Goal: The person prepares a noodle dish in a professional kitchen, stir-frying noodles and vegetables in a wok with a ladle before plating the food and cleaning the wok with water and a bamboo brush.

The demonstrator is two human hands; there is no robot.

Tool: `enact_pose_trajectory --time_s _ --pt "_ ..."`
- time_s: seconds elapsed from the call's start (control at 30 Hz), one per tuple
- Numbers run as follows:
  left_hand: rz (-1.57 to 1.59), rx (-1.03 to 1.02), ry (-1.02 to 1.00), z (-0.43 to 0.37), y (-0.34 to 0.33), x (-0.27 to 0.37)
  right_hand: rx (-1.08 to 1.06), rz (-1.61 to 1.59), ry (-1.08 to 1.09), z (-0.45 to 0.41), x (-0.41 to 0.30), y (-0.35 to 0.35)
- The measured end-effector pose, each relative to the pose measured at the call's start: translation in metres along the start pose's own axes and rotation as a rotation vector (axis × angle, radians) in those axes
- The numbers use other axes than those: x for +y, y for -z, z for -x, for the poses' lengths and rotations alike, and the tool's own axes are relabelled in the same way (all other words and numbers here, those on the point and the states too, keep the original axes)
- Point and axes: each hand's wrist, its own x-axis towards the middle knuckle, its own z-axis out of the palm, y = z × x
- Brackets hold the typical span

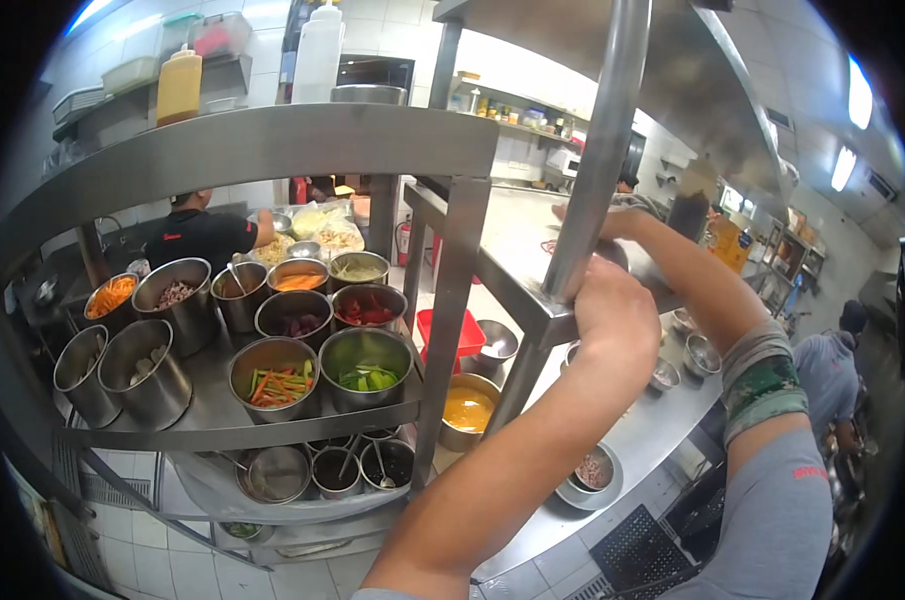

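Both my arms reach up to the upper steel shelf (pixel 524 225), beside its round upright post (pixel 602 150). My left hand (pixel 616 296) is bent at the wrist by the post's foot, its fingers hidden. Higher up, my right hand (pixel 610 225) extends behind the post, with fingertips showing on its far side. Between the hands sits a rounded dark metal object (pixel 614 255), mostly covered; I cannot tell whether either hand grips it. A thin red item (pixel 548 246) lies on the shelf near the post.
At left, a steel rack (pixel 220 405) carries several steel pots, including cut vegetables (pixel 281 386) and green pieces (pixel 366 377). A pot of yellow liquid (pixel 469 409) and a bowl on a plate (pixel 593 472) stand below my arms. Co-workers are at left (pixel 205 232) and right (pixel 827 367).
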Motion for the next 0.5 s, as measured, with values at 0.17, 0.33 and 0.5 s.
enact_pose_trajectory --time_s 0.17,0.33,0.5 --pt "-0.005 -0.039 0.012 0.000 -0.001 -0.002 -0.005 -0.132 -0.129 -0.015 0.015 -0.010" --pt "0.025 -0.051 -0.015 -0.005 0.000 0.002 0.138 -0.189 -0.171 0.023 0.018 0.023" --pt "0.104 -0.116 -0.021 -0.006 0.002 -0.002 0.369 -0.259 0.104 0.189 -0.052 -0.005"
